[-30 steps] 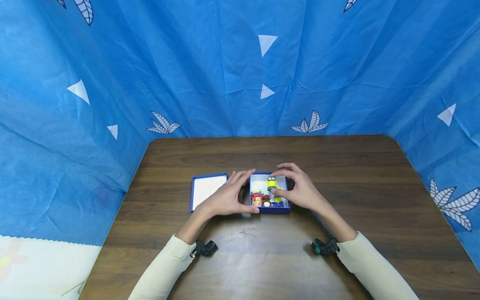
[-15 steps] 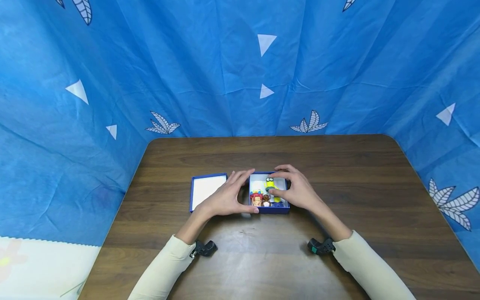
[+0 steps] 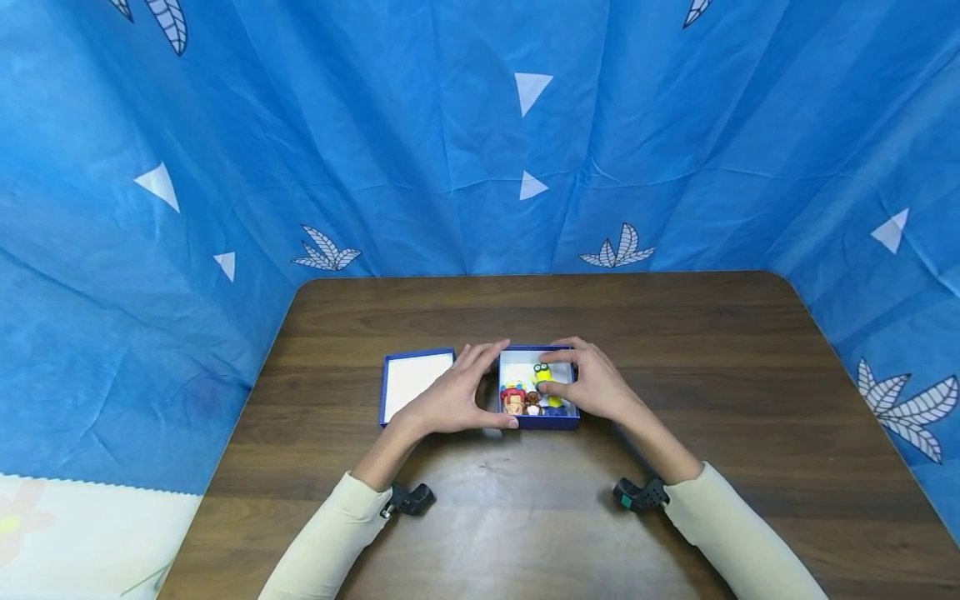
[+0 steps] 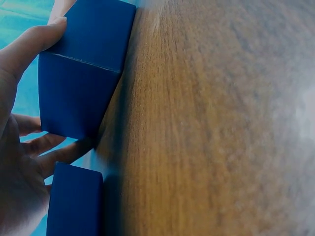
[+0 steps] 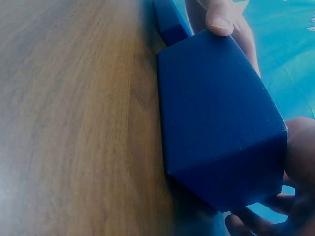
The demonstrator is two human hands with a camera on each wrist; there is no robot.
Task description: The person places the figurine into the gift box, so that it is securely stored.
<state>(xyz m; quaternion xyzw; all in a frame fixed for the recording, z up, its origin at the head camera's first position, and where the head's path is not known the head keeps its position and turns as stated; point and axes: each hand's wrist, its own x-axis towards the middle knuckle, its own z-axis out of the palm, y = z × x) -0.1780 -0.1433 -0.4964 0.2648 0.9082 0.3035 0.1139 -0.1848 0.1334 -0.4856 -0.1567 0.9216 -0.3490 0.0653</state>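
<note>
A small blue box (image 3: 547,422) with a white inside stands on the table in the head view. My left hand (image 3: 450,400) grips its left end, thumb at the front wall and fingers at the back. In the left wrist view, that thumb presses on the blue wall (image 4: 81,98). My right hand (image 3: 600,383) reaches over the right end and pinches a yellow and green toy figure (image 3: 542,375) with big round eyes. In front of it in the box lie a red and tan toy figure (image 3: 513,398) and a small brown one (image 3: 532,403).
A shallow blue lid (image 3: 416,383), white inside, lies left of the box, partly behind my left hand. The brown wooden table (image 3: 487,533) ends at a blue patterned curtain (image 3: 465,133) at the back.
My right hand has shifted slightly left, and the yellow and green toy figure has moved a little toward the front of the box. My left hand keeps its place on the box.
</note>
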